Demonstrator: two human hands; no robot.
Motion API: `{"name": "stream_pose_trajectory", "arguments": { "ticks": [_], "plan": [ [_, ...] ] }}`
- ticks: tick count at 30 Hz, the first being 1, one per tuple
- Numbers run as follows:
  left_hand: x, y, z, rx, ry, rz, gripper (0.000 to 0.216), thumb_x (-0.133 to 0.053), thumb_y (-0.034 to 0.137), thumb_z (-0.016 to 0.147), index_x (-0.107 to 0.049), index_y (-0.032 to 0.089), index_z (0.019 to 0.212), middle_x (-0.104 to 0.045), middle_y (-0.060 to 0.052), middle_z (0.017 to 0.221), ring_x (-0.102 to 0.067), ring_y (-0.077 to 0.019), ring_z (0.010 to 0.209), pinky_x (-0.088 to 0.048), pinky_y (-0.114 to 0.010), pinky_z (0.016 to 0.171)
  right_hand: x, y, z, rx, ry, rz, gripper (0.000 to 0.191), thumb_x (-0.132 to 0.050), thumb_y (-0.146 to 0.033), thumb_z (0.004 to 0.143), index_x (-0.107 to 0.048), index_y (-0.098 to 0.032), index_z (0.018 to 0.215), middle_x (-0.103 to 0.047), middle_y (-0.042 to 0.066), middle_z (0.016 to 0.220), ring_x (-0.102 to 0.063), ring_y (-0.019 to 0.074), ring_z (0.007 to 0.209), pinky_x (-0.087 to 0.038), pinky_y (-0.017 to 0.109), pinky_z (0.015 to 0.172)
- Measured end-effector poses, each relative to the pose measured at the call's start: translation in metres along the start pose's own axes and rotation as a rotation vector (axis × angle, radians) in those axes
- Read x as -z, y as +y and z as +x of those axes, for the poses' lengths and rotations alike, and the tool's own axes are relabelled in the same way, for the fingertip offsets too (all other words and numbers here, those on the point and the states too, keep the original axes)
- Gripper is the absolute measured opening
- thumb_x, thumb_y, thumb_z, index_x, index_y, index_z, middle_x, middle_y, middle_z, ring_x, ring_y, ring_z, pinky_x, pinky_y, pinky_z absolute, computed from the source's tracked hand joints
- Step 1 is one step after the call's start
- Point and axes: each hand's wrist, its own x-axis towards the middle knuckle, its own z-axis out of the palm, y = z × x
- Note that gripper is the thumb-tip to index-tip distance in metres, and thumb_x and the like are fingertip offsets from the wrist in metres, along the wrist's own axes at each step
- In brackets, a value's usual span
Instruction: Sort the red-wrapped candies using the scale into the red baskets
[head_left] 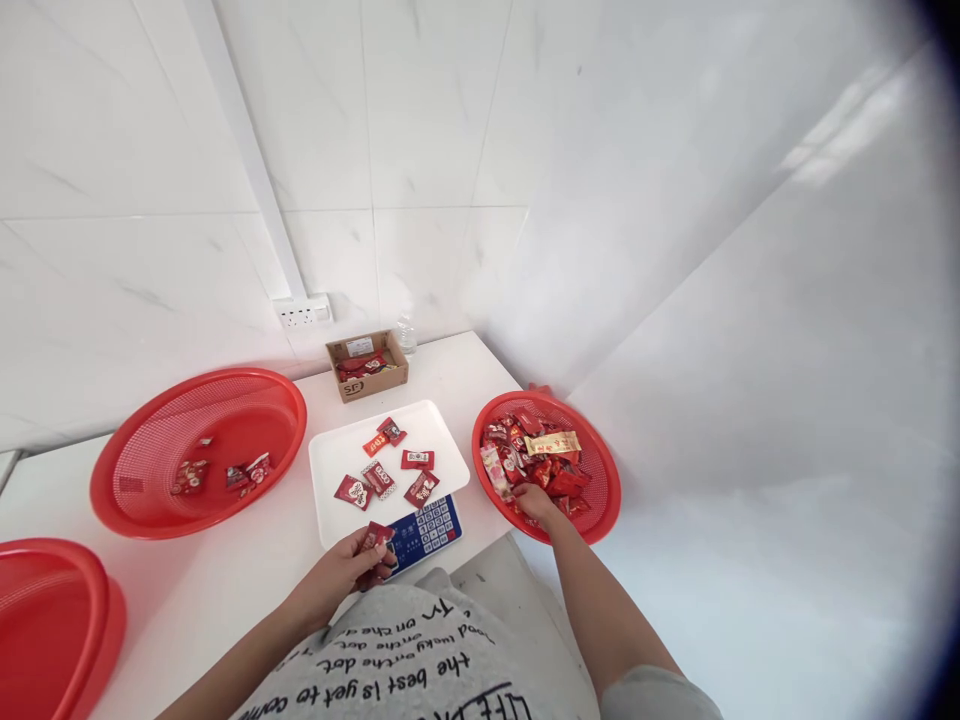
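My left hand is closed on a red wrapped candy at the near edge of the white tray. Several more red wrapped candies lie spread over that tray. Under it, the blue keypad of a scale shows, partly covered by my left hand. My right hand reaches into the right red basket, heaped with red candies and a gold-wrapped bar. Its fingers touch the near-left side of the heap, by a pink-wrapped bar; whether they grip anything is hidden.
A large red basket with a few packets stands left of the tray, and another red basket sits nearer at the far left. Behind the tray are a cardboard box of red packets and a clear bottle, close to the tiled wall.
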Motion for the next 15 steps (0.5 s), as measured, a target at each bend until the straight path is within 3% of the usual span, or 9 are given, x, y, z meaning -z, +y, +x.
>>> {"name": "stream_pose_trajectory", "arguments": {
  "ticks": [3,8,11,15],
  "plan": [
    [0.000,-0.002,0.001,-0.007,-0.006,-0.006,0.037,-0.067,0.047,0.063,-0.055,0.017,0.081,-0.063,-0.003,0.084,-0.057,-0.0149,0.073,-0.043,-0.028,0.071,0.012,-0.003,-0.007,-0.034,0.015,0.040,0.019,-0.049,-0.016,0.054,-0.064,-0.017,0.066,-0.066,0.004,0.066,-0.059,0.0175,0.058,-0.044,0.028,0.056],
    [-0.002,-0.003,0.002,-0.003,-0.011,-0.021,0.037,-0.066,0.047,0.064,-0.055,0.017,0.083,-0.063,-0.003,0.084,-0.057,-0.0146,0.073,-0.042,-0.027,0.069,0.020,-0.031,-0.018,-0.016,0.058,0.173,0.045,-0.041,-0.018,0.061,-0.058,-0.015,0.103,-0.067,0.008,0.080,-0.059,0.0166,0.056,-0.043,0.026,0.049],
    [-0.002,-0.006,0.003,-0.008,-0.004,-0.014,0.037,-0.066,0.048,0.064,-0.054,0.018,0.081,-0.063,-0.003,0.084,-0.057,-0.0144,0.072,-0.041,-0.027,0.067,0.008,-0.065,-0.027,0.068,-0.074,0.396,0.048,-0.043,-0.019,0.063,-0.054,-0.017,0.110,-0.067,0.008,0.090,-0.061,0.0166,0.062,-0.046,0.027,0.052],
    [-0.001,-0.009,0.003,-0.011,-0.009,-0.028,0.037,-0.066,0.048,0.063,-0.052,0.018,0.081,-0.063,-0.003,0.084,-0.057,-0.0137,0.070,-0.040,-0.026,0.065,-0.024,-0.110,-0.041,0.224,-0.308,0.416,0.043,-0.047,-0.014,0.060,-0.058,-0.018,0.101,-0.065,0.005,0.095,-0.061,0.0167,0.085,-0.049,0.028,0.070]
  ]
}}
